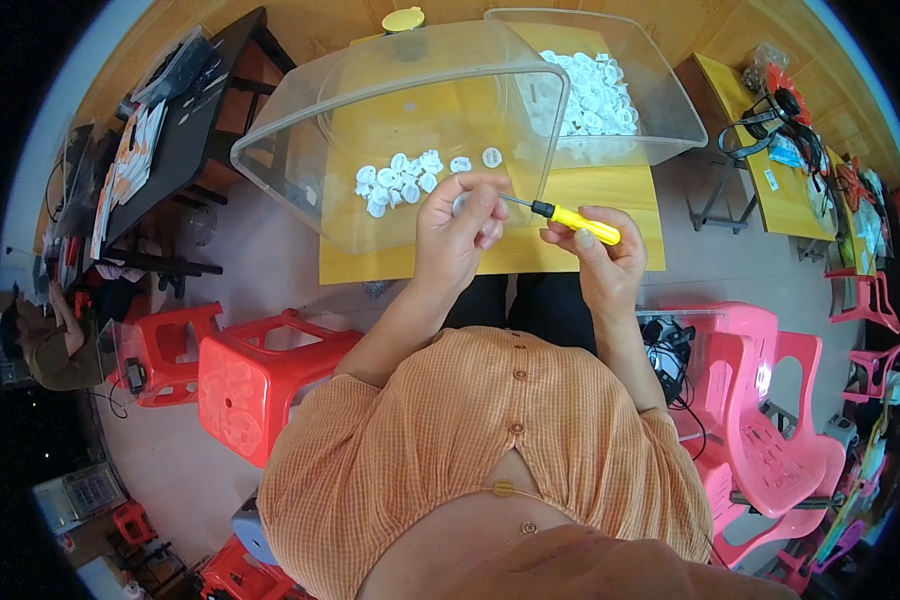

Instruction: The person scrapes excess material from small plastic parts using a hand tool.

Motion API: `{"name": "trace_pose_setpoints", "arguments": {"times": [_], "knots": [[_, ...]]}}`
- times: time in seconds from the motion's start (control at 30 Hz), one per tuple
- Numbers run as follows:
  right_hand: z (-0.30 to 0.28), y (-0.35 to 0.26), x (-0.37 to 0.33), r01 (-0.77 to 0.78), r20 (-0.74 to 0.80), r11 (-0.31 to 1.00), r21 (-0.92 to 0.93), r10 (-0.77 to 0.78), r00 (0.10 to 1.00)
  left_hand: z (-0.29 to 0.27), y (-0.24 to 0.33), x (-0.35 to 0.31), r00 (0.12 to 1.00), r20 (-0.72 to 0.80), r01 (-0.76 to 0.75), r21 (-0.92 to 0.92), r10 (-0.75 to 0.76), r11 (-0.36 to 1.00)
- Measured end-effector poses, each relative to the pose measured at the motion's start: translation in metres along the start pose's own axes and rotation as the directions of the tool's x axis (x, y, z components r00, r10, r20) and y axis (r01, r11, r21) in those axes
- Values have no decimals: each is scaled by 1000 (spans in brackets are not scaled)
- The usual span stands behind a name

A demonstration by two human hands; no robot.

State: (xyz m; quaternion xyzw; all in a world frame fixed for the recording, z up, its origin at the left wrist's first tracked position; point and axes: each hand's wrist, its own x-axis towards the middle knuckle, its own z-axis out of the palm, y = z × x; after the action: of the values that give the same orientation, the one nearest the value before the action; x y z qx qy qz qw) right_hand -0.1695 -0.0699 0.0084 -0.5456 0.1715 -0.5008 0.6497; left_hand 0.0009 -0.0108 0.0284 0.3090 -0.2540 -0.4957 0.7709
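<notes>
My left hand is closed round a small round white plastic piece, mostly hidden by the fingers. In my right hand is a screwdriver with a yellow handle and a black collar. Its thin metal shaft points left, and the tip meets my left fingers at the piece. Just beyond my hands, a cluster of similar white pieces shows within the outline of a clear plastic bin. Two single pieces lie to the right of that cluster.
A second clear bin at the back right holds a heap of white pieces. Both bins are on a yellow table. Red stools stand at left, pink chairs at right. A person is at the far left.
</notes>
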Motion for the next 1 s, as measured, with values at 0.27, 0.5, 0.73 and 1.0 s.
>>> {"name": "trace_pose_setpoints", "arguments": {"times": [0.27, 0.5, 0.73, 1.0], "knots": [[1, 7, 0, -62, 31, 924, -377, 79, 996, -7, -9, -1, 984, 89, -178, 478, 154, 860], [-7, 11, 2, 237, 234, 608, -758, -86, 968, -5, -24, 2, 942, 315, -325, 763, 117, 559], [-66, 5, 26, -89, -181, 864, -496, -3, 984, -32, -61, -4, 983, 183, -143, 754, 5, 641], [-79, 0, 39, 141, -128, 566, -813, -410, 903, -66, -102, -9, 979, 179, -95, 824, -96, 558]]}}
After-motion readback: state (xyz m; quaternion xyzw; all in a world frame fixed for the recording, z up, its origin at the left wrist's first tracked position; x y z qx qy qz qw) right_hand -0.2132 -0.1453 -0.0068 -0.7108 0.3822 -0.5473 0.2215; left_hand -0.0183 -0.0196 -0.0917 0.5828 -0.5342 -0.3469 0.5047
